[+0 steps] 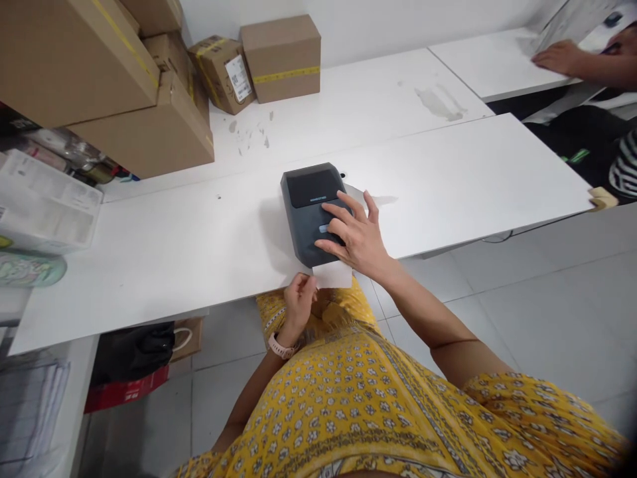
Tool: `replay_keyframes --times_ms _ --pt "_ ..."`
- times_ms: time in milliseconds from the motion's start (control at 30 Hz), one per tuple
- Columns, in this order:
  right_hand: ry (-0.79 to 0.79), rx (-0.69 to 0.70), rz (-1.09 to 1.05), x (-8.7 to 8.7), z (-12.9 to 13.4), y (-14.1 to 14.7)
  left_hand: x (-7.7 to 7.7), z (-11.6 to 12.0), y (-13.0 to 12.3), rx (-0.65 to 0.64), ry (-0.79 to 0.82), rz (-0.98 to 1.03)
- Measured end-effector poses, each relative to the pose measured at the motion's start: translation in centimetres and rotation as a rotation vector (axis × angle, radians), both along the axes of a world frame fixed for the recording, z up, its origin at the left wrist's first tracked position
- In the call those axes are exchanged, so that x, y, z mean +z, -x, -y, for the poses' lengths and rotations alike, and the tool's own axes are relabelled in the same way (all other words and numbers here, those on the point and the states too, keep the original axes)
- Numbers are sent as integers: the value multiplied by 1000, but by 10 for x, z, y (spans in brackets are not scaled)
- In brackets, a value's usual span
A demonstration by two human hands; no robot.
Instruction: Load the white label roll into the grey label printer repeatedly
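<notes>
A dark grey, box-shaped device (309,222) like a label printer sits on the white table near its front edge. From its front end a white paper label (332,275) sticks out over the table edge. My right hand (355,232) rests on top of the device with its fingers spread, beside a small light button. Just below the label's left corner is my left hand (300,299), its fingers curled and pinched together at or near the paper. Whether the paper is between them is too small to tell.
Cardboard boxes (283,60) stand at the back and left of the white table (448,179). A clear plastic container (47,199) and a green item (32,269) lie at the left edge. Another person's hand (560,58) rests on a table at the far right.
</notes>
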State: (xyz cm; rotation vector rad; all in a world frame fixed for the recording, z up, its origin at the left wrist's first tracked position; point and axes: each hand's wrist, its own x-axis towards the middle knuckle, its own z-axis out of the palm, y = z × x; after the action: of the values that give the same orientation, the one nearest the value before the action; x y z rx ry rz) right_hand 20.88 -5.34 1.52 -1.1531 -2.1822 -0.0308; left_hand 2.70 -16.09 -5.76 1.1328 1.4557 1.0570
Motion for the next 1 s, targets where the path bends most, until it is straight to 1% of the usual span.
replay_keyframes --times_ms 67,100,133,167,200,300,333,467,600,700,800,867,933,1000 --pt "25 0 -34 -4 -2 1 5 -1 4 152 -99 -26" --pt "40 -6 -56 -5 -1 1 7 -2 5 213 -156 -48" --pt "58 -18 -80 -7 1 1 10 -4 5 246 -212 -68" --pt "81 -38 -108 -10 4 0 12 -6 5 246 -259 -80" --pt "108 -61 -138 -12 8 0 14 -9 4 219 -292 -79" --pt "197 -126 -241 -22 20 2 17 -18 -2 72 -317 -38" --pt "220 -138 -273 -25 24 2 16 -19 -3 41 -316 -28" --pt "238 -153 -366 -33 31 7 9 -23 -6 35 -358 -94" --pt "210 -141 -407 -30 31 8 6 -24 -4 38 -444 -222" --pt "182 -90 -451 -21 29 4 12 -27 -4 46 -492 -271" --pt "156 -30 -498 -4 20 0 31 -39 -2 64 -540 -280" --pt "111 9 -519 13 7 -1 49 -54 2 76 -587 -256" --pt "36 59 -527 35 -12 2 65 -74 7 80 -646 -195" --pt "-48 93 -514 59 -36 7 75 -94 11 126 -672 -152"
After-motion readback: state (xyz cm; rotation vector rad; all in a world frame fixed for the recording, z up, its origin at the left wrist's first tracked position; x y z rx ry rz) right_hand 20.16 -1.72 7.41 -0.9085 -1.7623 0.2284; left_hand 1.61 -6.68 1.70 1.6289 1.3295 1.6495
